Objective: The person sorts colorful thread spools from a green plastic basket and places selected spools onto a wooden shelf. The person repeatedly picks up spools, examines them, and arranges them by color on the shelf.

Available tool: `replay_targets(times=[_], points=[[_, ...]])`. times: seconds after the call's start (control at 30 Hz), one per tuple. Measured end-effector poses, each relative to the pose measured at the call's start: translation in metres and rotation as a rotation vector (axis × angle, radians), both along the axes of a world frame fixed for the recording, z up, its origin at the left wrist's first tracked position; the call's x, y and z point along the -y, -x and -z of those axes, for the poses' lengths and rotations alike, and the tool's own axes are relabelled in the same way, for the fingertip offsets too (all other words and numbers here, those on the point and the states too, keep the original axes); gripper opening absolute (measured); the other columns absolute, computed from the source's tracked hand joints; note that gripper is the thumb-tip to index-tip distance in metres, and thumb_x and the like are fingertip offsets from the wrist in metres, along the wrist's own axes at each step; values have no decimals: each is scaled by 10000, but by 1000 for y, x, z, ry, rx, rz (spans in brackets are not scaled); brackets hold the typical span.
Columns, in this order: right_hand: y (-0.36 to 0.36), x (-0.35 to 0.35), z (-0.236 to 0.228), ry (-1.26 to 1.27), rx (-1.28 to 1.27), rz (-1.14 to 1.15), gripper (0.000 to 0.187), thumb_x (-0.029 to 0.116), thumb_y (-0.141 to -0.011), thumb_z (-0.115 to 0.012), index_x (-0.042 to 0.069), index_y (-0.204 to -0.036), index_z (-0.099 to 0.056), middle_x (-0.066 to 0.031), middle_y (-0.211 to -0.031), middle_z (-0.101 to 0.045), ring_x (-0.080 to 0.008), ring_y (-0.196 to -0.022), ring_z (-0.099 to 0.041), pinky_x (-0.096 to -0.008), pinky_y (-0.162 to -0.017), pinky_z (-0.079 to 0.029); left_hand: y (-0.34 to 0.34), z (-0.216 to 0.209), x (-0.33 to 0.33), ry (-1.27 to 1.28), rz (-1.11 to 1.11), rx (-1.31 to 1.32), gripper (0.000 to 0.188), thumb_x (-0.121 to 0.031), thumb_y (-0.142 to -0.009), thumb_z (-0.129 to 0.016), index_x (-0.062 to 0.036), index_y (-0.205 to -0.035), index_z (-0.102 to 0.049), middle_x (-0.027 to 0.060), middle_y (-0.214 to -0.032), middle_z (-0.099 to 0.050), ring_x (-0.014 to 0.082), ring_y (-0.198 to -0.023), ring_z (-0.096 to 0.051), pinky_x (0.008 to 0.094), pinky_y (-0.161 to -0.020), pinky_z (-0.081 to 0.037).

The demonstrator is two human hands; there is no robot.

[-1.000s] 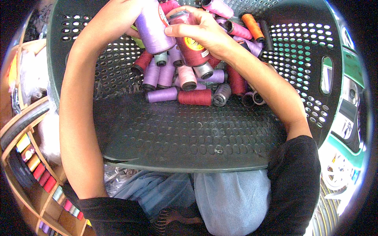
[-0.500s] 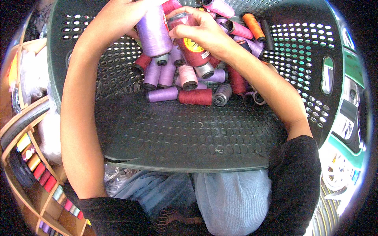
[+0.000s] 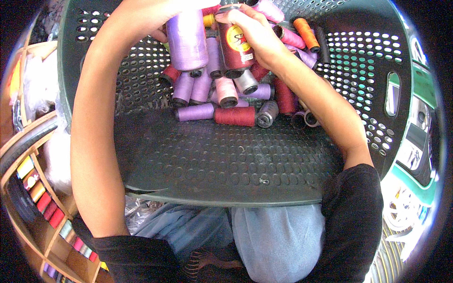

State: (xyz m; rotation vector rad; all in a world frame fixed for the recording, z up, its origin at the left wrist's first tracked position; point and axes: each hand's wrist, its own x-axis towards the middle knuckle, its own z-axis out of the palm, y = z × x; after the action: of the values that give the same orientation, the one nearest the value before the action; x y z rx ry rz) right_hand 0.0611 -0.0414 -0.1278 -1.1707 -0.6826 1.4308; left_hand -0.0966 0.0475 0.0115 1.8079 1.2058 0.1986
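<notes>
At the top of the head view my left hand [image 3: 153,13] is closed round a large purple thread spool [image 3: 188,42], held upright. Part of that hand runs past the picture's upper edge, and some fingers lie behind the spool. My right hand [image 3: 252,30] grips a dark red thread spool [image 3: 232,54] near its top, with a yellow round label facing me. Both spools are over a heap of smaller ones. Below them lie a pale pink spool [image 3: 225,89], a silver-grey spool [image 3: 246,81], a red spool [image 3: 234,116] and a dark grey spool [image 3: 267,114].
The heap lies inside a large dark plastic basket [image 3: 226,181] with perforated walls, its near rim above my knees [image 3: 278,240]. An orange spool [image 3: 306,34] leans at the heap's right. At the left stands a wooden shelf [image 3: 52,236] with coloured spools. White bags [image 3: 40,87] hang above it.
My right hand has moved slightly up and right, turning the dark red spool more upright. The purple spool has shifted a little right and down, and now stands straighter.
</notes>
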Motion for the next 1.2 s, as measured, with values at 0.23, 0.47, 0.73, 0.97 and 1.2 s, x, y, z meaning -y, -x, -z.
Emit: replay_targets(times=[0.23, 0.47, 0.73, 0.97, 1.2], points=[[-5, -2, 6, 88, 7, 84, 397, 272, -879, -640, 33, -1190, -586, -84, -1037, -632, -188, -931, -620, -313, -831, -518, -5, 4, -2, 32, -6, -60, 363, -279, -816, -891, -14, -906, -660, 39, -777, -673, 109, -658, -612, 252, -590, -486], [-10, -2, 5, 14, 31, 51, 482, 263, -906, -641, -1, -1280, -489, -130, -1100, -625, -211, -989, -643, -341, -861, -545, 6, 33, -19, 33, 263, 107, 159, -158, -900, -677, -19, -972, -654, 62, -907, -678, 111, -859, -616, 260, -767, -496], [-12, -7, -18, -40, -42, 17, 474, 187, -906, -629, -54, -1282, -469, -169, -1180, -611, -227, -1086, -630, -354, -949, -529, 3, 12, -7, 162, 178, 52, 224, -148, -893, -723, -6, -1060, -675, 64, -988, -688, 126, -939, -617, 270, -841, -494], [-9, -5, -14, -137, -328, -45, 494, 154, -900, -619, -9, -1332, -446, -154, -1211, -603, -234, -1113, -619, -357, -987, -512, 4, 22, -8, -61, 533, 191, 414, -241, -841, -862, 22, -1118, -701, 81, -992, -726, 139, -934, -647, 284, -870, -518], [6, -2, -26, -133, -391, -5, 444, 180, -946, -589, 22, -1338, -451, -132, -1183, -614, -232, -1096, -618, -365, -981, -512, 6, 9, -7, 66, 385, 20, 274, -215, -899, -805, 18, -1021, -728, 39, -832, -713, 74, -759, -614, 246, -678, -490]])
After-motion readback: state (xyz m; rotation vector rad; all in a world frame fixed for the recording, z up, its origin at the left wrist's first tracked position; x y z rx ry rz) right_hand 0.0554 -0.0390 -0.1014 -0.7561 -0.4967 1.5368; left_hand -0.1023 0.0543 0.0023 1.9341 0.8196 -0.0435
